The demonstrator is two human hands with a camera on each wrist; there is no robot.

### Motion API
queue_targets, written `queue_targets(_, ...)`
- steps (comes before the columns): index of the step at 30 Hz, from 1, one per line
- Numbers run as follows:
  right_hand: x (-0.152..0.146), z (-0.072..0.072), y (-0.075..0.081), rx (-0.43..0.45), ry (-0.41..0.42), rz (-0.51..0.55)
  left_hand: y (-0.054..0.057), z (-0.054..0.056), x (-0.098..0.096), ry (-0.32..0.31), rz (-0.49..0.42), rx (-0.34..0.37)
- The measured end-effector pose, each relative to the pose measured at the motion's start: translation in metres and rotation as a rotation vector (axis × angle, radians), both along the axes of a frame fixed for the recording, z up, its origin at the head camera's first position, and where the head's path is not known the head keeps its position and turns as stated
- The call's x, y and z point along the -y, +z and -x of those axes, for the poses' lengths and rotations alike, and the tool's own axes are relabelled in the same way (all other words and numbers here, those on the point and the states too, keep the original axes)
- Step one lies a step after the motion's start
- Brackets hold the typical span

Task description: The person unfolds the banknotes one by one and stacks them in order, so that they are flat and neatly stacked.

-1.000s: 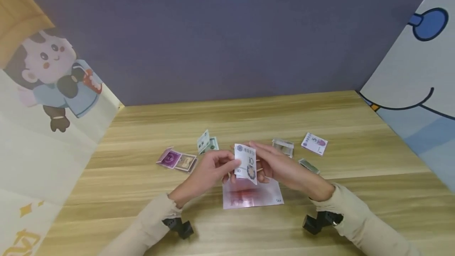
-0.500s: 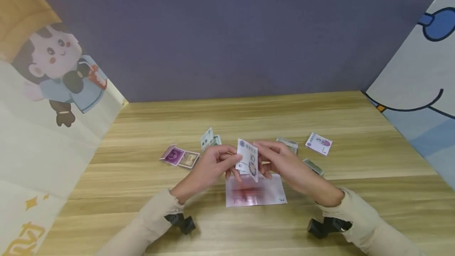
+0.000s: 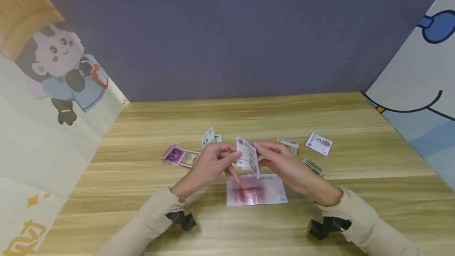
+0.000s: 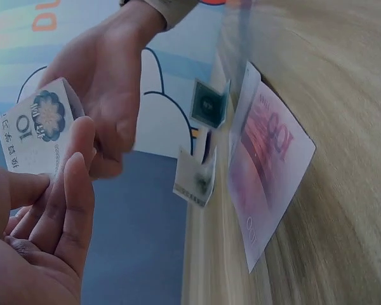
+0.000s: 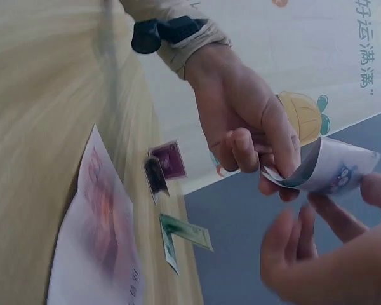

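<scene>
Above the table, a folded 10 banknote (image 3: 243,154) is held between both hands. My left hand (image 3: 212,160) pinches its left end between thumb and fingers, with the other fingers spread below. The right hand (image 3: 288,166) grips the opposite end. In the right wrist view the 10 note (image 5: 343,166) bends into a curve between the hands. Its flower print and number show in the left wrist view, where the left hand (image 4: 38,235) is close to the camera. Under the hands, a reddish 100 banknote (image 3: 270,194) lies flat with a crease across its middle.
To the left lie a folded purple note (image 3: 175,155) and a brownish note (image 3: 189,159). Behind the left hand a green note (image 3: 207,137) stands half folded. Right of the hands are a greyish note (image 3: 288,143), a purple 5 note (image 3: 319,144) and a small dark green folded note (image 3: 314,166).
The right hand's fingers have closed in from lying flatter behind the 10 note to gripping its right end. The note has turned and bent further along its fold; the left hand keeps its pinch.
</scene>
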State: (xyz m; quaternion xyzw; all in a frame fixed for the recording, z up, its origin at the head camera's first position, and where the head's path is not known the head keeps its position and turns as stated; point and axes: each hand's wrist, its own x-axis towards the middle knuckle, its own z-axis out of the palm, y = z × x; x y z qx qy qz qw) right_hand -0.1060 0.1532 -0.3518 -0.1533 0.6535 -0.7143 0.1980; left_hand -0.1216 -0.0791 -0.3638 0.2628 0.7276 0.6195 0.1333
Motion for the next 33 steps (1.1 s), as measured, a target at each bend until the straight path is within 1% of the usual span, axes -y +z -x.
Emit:
queue_targets(3,0.000,0.001,0.000,-0.013,-0.033,0.029,0.000,0.001,0.001,0.003,-0.003,0.002)
queue_targets(9,-0.001,0.005,0.001,-0.045,-0.068,0.141,0.002,0.005,0.002,0.001,-0.021,-0.005)
queue_targets(12,-0.004,0.008,0.002,-0.086,-0.116,0.123,0.003,0.006,0.004,-0.001,-0.025,-0.009)
queue_targets(14,-0.008,0.009,0.003,-0.148,-0.165,0.045,0.004,0.006,0.005,0.001,-0.025,-0.008)
queue_targets(17,-0.018,0.007,0.004,-0.230,-0.226,-0.116,0.003,0.004,0.007,0.014,-0.012,-0.002)
queue_targets(20,-0.031,0.003,0.001,-0.265,-0.244,-0.231,-0.001,0.002,0.010,0.023,-0.002,0.010)
queue_targets(23,-0.042,0.001,-0.003,-0.306,-0.239,-0.296,-0.005,-0.001,0.011,0.024,0.017,0.004)
queue_targets(25,-0.047,0.000,-0.005,-0.341,-0.231,-0.351,-0.007,-0.003,0.011,0.021,0.044,-0.013)
queue_targets(27,-0.049,0.001,-0.006,-0.375,-0.215,-0.412,-0.009,-0.006,0.010,0.023,0.088,-0.036)
queue_targets(30,-0.051,0.002,-0.006,-0.397,-0.173,-0.481,-0.011,-0.010,0.010,0.025,0.161,-0.061)
queue_targets(33,-0.050,0.005,-0.007,-0.425,-0.127,-0.547,-0.014,-0.014,0.011,0.007,0.228,-0.054)
